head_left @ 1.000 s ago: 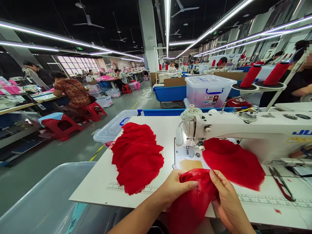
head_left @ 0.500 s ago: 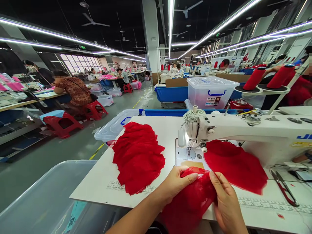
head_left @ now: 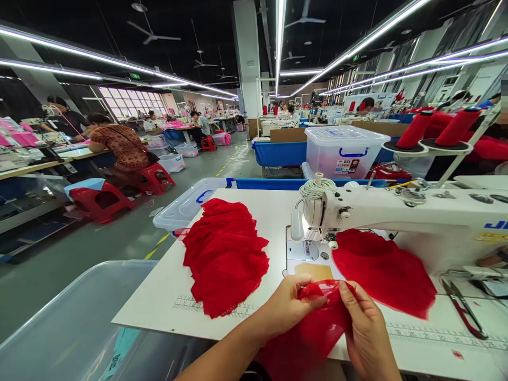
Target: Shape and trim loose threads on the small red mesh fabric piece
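Observation:
Both hands pinch the top edge of a sheer red fabric piece (head_left: 317,328), which hangs down over the table's front edge. My left hand (head_left: 288,304) grips its left side; my right hand (head_left: 363,315) grips its right, thumb against the fingers. Just beyond them stands a white sewing machine (head_left: 381,209), its needle area lit. A ruffled pile of red fabric (head_left: 226,256) lies on the left of the white table (head_left: 159,312). Another flat stack of red fabric (head_left: 384,272) rests under the machine's arm. The lower end of the held piece is out of view.
Thread snips (head_left: 464,309) lie at the right. Two red thread cones (head_left: 415,129) stand behind the machine. A clear plastic bin (head_left: 79,317) sits at the lower left, and a lidded clear box (head_left: 345,151) beyond the table. Co-workers sit at machines on the left.
The hands have shifted very slightly on the fabric's top edge, and the left thumb now sits a little lower. The piles and the machine stay as they were.

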The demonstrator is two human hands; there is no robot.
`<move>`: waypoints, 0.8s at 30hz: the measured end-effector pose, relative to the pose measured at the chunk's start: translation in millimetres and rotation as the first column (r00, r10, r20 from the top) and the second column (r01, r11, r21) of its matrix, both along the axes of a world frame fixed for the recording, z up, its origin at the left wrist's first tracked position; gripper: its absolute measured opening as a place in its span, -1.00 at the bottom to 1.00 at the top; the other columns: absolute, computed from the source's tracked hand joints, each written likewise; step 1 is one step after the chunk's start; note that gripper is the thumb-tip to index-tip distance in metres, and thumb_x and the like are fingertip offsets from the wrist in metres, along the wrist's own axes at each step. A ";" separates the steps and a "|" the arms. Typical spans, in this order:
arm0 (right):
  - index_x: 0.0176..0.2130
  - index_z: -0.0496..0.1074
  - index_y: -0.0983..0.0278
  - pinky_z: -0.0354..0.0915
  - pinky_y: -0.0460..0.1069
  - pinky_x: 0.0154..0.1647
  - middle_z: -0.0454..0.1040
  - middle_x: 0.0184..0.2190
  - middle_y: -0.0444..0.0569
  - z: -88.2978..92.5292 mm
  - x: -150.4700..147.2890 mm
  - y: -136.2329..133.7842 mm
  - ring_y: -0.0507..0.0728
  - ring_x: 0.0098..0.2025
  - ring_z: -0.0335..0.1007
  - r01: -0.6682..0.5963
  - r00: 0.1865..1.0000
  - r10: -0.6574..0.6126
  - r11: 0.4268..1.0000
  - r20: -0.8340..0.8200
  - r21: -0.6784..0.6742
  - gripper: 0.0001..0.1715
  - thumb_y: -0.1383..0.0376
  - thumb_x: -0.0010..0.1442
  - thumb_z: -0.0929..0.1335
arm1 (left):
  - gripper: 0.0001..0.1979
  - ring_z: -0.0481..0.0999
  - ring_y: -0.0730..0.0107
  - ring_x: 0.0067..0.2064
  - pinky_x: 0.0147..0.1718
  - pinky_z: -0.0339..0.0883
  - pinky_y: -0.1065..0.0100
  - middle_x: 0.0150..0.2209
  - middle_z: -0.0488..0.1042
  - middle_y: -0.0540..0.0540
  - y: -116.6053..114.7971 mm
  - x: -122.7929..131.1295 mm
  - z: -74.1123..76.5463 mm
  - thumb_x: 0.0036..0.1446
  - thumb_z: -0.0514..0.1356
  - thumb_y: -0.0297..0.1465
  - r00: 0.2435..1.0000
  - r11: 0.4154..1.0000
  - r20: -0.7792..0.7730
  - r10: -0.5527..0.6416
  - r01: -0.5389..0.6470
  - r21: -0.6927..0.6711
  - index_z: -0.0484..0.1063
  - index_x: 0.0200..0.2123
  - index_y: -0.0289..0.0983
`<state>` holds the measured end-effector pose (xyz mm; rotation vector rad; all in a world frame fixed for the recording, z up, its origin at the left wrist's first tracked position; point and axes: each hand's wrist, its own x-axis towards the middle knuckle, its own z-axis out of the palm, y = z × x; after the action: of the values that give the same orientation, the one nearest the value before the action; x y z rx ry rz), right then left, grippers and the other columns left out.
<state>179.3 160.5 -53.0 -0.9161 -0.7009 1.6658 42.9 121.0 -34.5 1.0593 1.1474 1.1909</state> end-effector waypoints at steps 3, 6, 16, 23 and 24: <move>-0.45 0.49 0.24 0.40 -0.11 -0.50 0.53 -0.55 -0.21 -2.2 0.4 1.7 0.03 -0.54 0.42 0.077 0.997 -0.077 0.997 -0.001 -0.015 -0.54 0.11 -0.33 0.63 | -0.60 0.34 0.43 -0.42 -0.42 0.16 0.43 -0.45 0.41 0.00 -4.2 -2.0 3.3 -0.11 0.37 -0.12 0.995 0.995 0.095 -0.021 0.030 -0.099 0.40 -0.39 -0.32; -0.42 0.50 0.23 0.43 -0.08 -0.47 0.55 -0.53 -0.20 -1.3 -2.5 1.5 0.06 -0.52 0.45 0.085 0.996 -0.084 0.993 0.010 -0.088 -0.51 0.09 -0.35 0.63 | -0.55 0.34 0.44 -0.46 -0.44 0.16 0.43 -0.48 0.43 0.00 -3.9 -5.4 1.5 -0.16 0.39 -0.06 0.994 0.987 0.112 0.012 0.005 -0.158 0.42 -0.41 -0.33; -0.29 0.52 0.19 0.46 -0.11 -0.27 0.61 -0.23 -0.13 -6.6 -1.5 11.4 0.14 0.00 0.45 0.196 0.980 -0.185 0.951 0.069 -0.238 -0.60 0.10 -0.15 0.54 | -0.79 0.32 0.13 0.00 0.06 0.14 0.14 -0.10 0.41 -0.15 4.7 -9.0 -6.3 0.15 0.14 -0.33 0.866 0.913 -0.317 0.386 -0.309 0.268 0.45 -0.15 -0.22; -0.26 0.50 0.24 0.49 0.11 -0.21 0.62 -0.33 -0.03 0.1 8.0 7.9 0.30 -0.16 0.53 -0.071 0.986 0.036 0.974 -0.162 -0.214 -0.46 0.08 -0.23 0.59 | -0.71 0.40 0.14 -0.07 -0.06 0.24 0.23 -0.10 0.46 -0.16 -7.3 -3.1 -10.8 0.16 0.18 -0.35 0.805 0.949 -0.528 0.271 -0.131 0.287 0.44 -0.03 -0.21; -0.26 0.50 0.25 0.49 0.11 -0.21 0.61 -0.34 -0.02 0.4 9.8 7.5 0.29 -0.18 0.54 -0.108 0.984 0.079 0.978 -0.159 -0.180 -0.47 0.10 -0.22 0.59 | -0.78 0.42 0.17 -0.15 -0.13 0.25 0.27 -0.18 0.50 -0.14 -6.4 -3.8 -13.0 0.16 0.18 -0.34 0.831 0.968 -0.514 0.213 -0.109 0.226 0.49 -0.13 -0.24</move>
<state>189.1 168.0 -52.6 -0.8877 -0.4965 1.8886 39.1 114.6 -47.5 1.5291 1.6066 1.1835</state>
